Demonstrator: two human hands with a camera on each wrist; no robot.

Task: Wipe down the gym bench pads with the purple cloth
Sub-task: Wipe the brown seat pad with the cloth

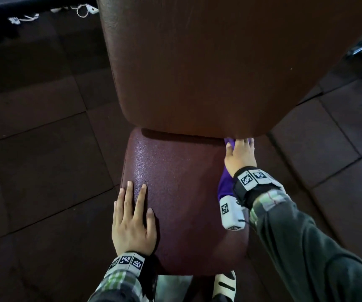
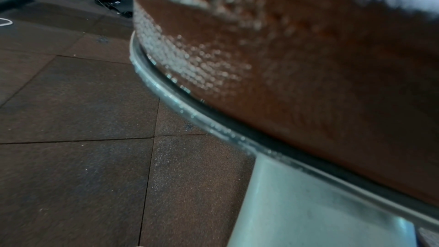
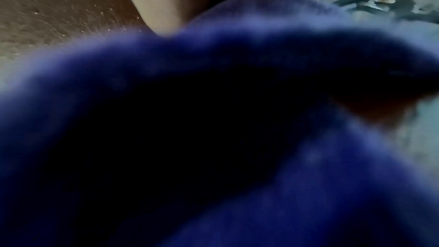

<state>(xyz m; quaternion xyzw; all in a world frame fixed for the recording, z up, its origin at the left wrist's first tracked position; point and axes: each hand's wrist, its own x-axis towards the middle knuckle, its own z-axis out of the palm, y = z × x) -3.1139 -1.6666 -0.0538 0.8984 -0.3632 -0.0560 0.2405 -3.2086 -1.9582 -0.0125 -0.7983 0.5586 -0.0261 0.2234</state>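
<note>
Nearest the viewer, the left hand (image 1: 132, 223) lies flat with straight fingers on the near left part of the seat pad (image 1: 182, 192), holding nothing; it appears to steady the person or the bench. The left wrist view shows only the side of this pad, the metal frame (image 2: 308, 204) beneath it and the rubber floor tiles (image 2: 71, 157).

Farther along, on the right margin of the seat pad, the right hand (image 1: 240, 156) presses the purple cloth (image 1: 224, 186) onto the vinyl. The cloth lies beneath the palm, trails back toward the wrist, and shows again at the fingertips, close to the gap below the backrest pad (image 1: 219, 73). From the head view the fingers look extended over the cloth; whether they also curl into it cannot be told. The right wrist view is filled by blurred cloth (image 3: 213, 119) with a finger (image 3: 161, 3) above it.

Judged progress: wiping is under way at the far right corner of the seat pad. No streaks or damp marks are visible, so how much of the seat is finished cannot be told. The backrest pad, farthest away, probably still needs wiping.

No containers are in view.
</note>
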